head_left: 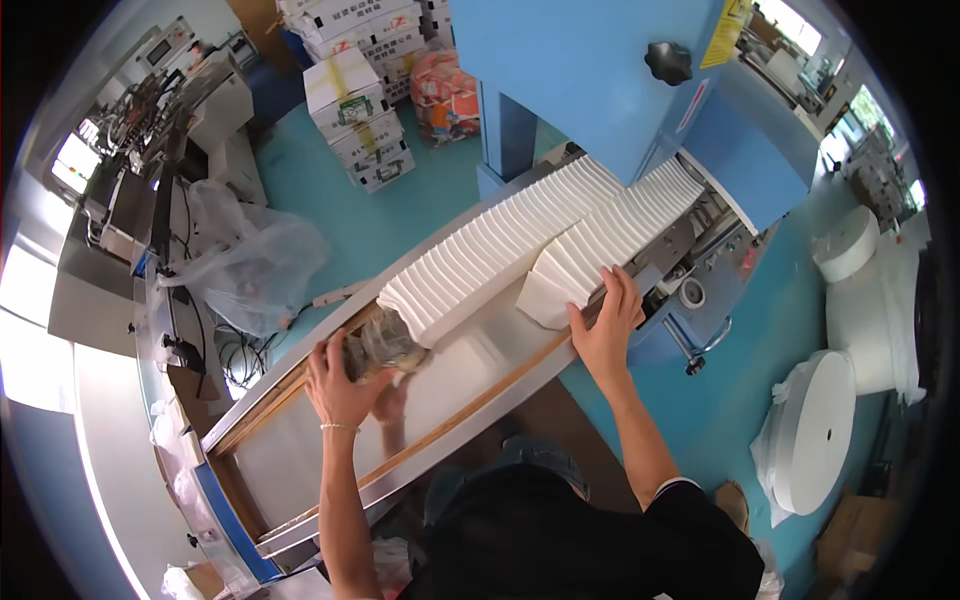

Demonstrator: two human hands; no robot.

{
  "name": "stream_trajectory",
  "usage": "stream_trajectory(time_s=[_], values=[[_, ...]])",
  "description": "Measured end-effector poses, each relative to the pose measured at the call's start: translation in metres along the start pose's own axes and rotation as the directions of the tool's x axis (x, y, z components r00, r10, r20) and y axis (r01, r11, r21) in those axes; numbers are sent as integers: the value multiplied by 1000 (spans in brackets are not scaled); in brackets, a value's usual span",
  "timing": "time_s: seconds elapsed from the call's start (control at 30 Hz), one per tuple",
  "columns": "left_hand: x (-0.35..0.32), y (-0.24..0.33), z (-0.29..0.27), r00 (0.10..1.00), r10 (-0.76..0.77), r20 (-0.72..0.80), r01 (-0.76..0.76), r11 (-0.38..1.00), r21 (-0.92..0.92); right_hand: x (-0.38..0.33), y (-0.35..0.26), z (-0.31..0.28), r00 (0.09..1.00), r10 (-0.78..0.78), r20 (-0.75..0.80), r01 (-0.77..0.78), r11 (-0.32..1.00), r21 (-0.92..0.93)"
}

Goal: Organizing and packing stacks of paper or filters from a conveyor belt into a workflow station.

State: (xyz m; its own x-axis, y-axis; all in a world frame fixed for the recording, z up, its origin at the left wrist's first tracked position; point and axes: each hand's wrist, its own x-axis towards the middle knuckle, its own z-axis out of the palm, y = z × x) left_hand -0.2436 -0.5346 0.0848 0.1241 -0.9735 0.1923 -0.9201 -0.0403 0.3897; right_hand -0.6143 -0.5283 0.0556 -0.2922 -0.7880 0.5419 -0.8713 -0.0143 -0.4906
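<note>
Two long rows of white folded paper stacks lie side by side in a metal trough (470, 375) with wooden strips along its edges. Against the near end of the left row (500, 245) stands a block wrapped in clear plastic (378, 340). My left hand (345, 385) grips this block, thumb and fingers on either side of it. At the near end of the right row (600, 245), my right hand (608, 325) touches the corner of the stack. Its fingers are apart, with the thumb by the end face and the fingertips along the outer side.
A blue machine (590, 80) with a black knob stands over the rows' far end. White boxes (350, 110) and an orange-filled bag (445, 95) lie beyond the trough. Large white rolls (815, 435) stand at the right. Clear plastic sheeting (250, 260) hangs at the left near cables.
</note>
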Motion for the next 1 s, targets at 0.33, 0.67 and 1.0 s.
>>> stream_trajectory(time_s=[0.33,0.67,1.0], values=[[-74,24,-16,996,-81,23,83,995,-62,29,14,-9,989,144,32,-141,987,-76],[-67,104,11,986,88,142,-55,974,-221,48,20,-21,967,173,188,-128,965,-227],[-46,125,45,986,97,139,-24,892,-451,41,30,-10,996,-58,62,71,971,-227]])
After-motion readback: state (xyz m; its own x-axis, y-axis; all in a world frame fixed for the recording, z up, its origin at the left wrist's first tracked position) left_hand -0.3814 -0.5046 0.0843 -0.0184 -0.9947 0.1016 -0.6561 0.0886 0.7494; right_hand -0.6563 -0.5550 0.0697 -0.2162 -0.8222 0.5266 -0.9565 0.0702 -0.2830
